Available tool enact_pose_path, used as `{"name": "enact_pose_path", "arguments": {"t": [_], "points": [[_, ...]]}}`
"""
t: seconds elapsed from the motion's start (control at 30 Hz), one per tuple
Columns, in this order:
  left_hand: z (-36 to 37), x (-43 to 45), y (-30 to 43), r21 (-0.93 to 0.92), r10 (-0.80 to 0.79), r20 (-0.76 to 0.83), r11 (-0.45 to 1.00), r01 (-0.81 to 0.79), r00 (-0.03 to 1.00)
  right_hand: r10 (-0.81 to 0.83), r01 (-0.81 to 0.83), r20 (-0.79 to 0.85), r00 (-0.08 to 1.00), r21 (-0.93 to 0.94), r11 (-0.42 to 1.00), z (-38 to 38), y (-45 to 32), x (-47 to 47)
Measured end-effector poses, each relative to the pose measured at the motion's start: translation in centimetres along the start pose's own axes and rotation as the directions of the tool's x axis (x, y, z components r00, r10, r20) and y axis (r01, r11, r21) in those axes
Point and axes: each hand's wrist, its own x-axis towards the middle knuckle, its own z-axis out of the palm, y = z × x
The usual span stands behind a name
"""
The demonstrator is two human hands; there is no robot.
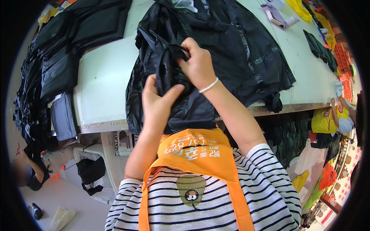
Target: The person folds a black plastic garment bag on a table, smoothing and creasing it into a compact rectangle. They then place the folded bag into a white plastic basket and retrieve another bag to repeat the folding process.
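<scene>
A black, thin waterproof-looking garment (222,49) is spread over the pale table before me, its lower edge hanging over the front. Taped-looking seams run across its right part. My right hand (199,63), with a beaded bracelet at the wrist, grips a bunched fold of the black fabric between thumb and fingers. Lower and to the left, my left hand (159,101) is around the same gathered part, thumb and fingers apart on either side of it. Whether the left fingers press on the cloth cannot be told. Some fingertips are hidden in the folds.
Folded black garments (98,26) lie in stacks on the table (101,86) at left, with one packet (63,117) by the edge. A dark cloth bundle (319,49) and a purple item (273,17) lie right. A white-framed cart (107,173) stands below left. Other people appear at both sides.
</scene>
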Motion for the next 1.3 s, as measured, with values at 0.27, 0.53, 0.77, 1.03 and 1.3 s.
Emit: {"name": "enact_pose_path", "arguments": {"t": [0.27,0.53,0.77,1.03,1.3], "points": [[-9.6,10.1,-4.5,0.016,0.207,-0.200,0.978,-0.208,0.958,-0.126,0.051,0.315,0.941,0.237,0.970,3.4,-5.5,-5.5],[0.0,-0.7,-2.7,-0.367,-0.122,0.474,0.873,0.322,0.872,0.080,-0.078,-0.195,0.977,0.020,0.997,-1.0,4.5,-2.5],[-4.0,5.5,-5.6,-0.088,-0.445,0.215,0.878,0.471,0.869,-0.168,0.139,0.158,0.973,0.180,0.974,-3.5,-2.5,-6.2],[-11.2,11.8,-0.3,0.295,0.119,0.037,0.947,-0.125,0.992,-0.181,0.060,0.427,0.886,0.282,0.958,-1.5,-5.4,-12.1],[-28.6,15.8,1.7,0.965,0.422,-0.015,-0.230,0.124,0.906,0.279,-0.331,0.355,0.892,0.095,0.939,-4.3,-2.1,-14.8]]}}
